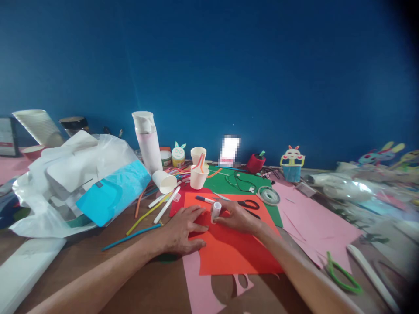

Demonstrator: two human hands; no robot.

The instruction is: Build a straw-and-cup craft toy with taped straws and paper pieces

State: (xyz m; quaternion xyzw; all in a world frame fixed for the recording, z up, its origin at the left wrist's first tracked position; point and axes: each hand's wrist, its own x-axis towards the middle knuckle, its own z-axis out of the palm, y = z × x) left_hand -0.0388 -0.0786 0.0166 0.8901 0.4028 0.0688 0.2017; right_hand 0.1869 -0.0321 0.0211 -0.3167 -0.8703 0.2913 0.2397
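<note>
An orange-red paper sheet [235, 248] lies in the middle of the table, over pink paper with cut-out holes. My left hand [183, 229] rests flat on its left edge, fingers spread. My right hand [237, 217] pinches a small white cylinder [216, 210] that stands upright on the sheet. Just behind the hands are a white and dark blue pen [204, 199] and black-handled scissors [250, 203], partly hidden by my right hand.
A plastic bag with blue paper [114, 192] fills the left. Paper cups [199, 178], a white bottle [149, 146] and pipe cleaners stand or lie behind. A tape roll [269, 195], pink paper [314, 218] and a green pipe cleaner [343, 283] are at right.
</note>
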